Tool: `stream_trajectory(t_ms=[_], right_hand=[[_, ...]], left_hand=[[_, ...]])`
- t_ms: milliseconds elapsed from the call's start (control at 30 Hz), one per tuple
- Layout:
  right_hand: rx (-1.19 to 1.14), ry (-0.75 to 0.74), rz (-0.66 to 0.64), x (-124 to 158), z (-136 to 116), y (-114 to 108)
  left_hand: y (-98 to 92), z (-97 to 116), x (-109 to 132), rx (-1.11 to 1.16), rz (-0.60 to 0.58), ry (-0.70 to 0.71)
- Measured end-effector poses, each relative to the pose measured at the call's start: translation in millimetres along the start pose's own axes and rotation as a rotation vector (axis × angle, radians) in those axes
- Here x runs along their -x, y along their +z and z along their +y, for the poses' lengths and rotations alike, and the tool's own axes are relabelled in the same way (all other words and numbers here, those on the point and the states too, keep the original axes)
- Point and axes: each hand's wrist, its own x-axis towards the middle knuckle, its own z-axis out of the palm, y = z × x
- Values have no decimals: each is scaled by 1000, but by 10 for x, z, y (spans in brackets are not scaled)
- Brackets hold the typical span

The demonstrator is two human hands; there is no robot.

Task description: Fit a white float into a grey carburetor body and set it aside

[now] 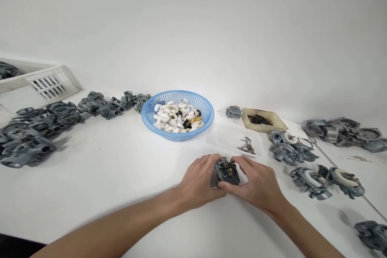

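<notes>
My left hand (198,179) and right hand (256,183) clamp the carburettor body (227,171) from both sides, near centre of the desk (121,169) — cast metal, I judge: rigid, hefty, best gripped by its flanks.

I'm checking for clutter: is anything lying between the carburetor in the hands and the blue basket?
Nothing visible lies between the carburetor and the basket; the pins sit off to the right.
</notes>
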Motion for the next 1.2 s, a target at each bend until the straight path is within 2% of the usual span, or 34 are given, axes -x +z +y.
stream_trajectory(t_ms=[67,167,200,267,333,433,567,667,767,933,1067,1200], right_hand=[[13,-43,87,-170,27,-99],[13,-52,154,-678,-53,-276],[17,-63,106,-899,-118,-311],[87,-33,-84,-1374,-279,-303],[104,-73,-196,-1837,-445,-177],[126,-171,-378,-2397,-641,169],[170,-208,-571,-2818,-815,635],[181,-203,-638,-2946,-888,836],[179,-188,-644,-2983,-903,898],[116,-158,-575,-2819,-894,803],[8,-146,-431,-2609,-944,708],[-93,-173,-384,-2605,-905,574]], left_hand=[[-14,3,-2,-4,1,16],[-30,8,-1,-13,-4,45],[-33,8,1,-20,-4,54],[-37,6,7,-35,-2,69],[-42,0,13,-51,7,84],[-64,-14,14,-65,28,113],[-101,-45,3,-68,67,152],[-101,-78,-10,-45,77,196],[-74,-110,-20,-6,61,252],[-41,-133,-29,21,45,278],[-73,-120,-33,-14,35,273],[-111,-101,-28,-53,-1,264]])
